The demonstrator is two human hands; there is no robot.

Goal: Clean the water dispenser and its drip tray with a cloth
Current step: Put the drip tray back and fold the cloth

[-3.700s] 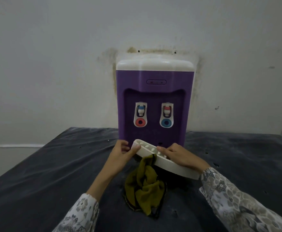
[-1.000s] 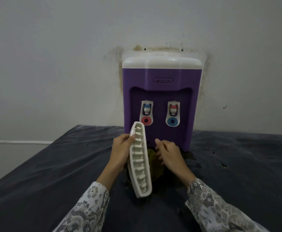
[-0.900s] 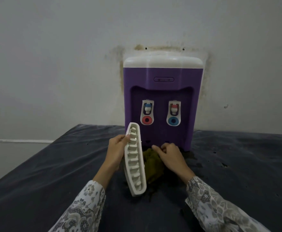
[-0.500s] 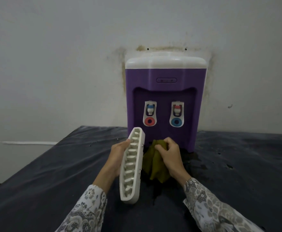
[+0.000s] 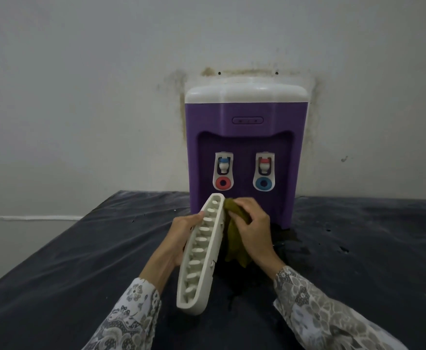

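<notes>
head view, nearest first: two floral-patterned sleeves (image 5: 315,306) enter from the bottom edge. left hand (image 5: 179,238) grips the long white slotted plastic drip tray (image 5: 200,256), held off the dark table surface (image 5: 68,261) and tilted on edge, slots facing the camera; its thumb lies along the tray's left rim, the other fingers are hidden behind the tray. right hand (image 5: 251,228) has its fingers curled and bunched on the crumpled olive-green cloth (image 5: 233,248), pressing it against the tray's right side, loose end hanging down. beyond, the purple water dispenser with white lid (image 5: 244,152) stands on the table against the stained wall (image 5: 80,97), its two taps (image 5: 223,170) untouched.

risks: the tray is held from one side only, near its upper half; firm rubbing could twist it out of the hand. residual water may run onto the table.

not visible: the tray's underside and the contact patch of the cloth. a dark patch below the dispenser is possibly wet; lighting is too dim to confirm.
</notes>
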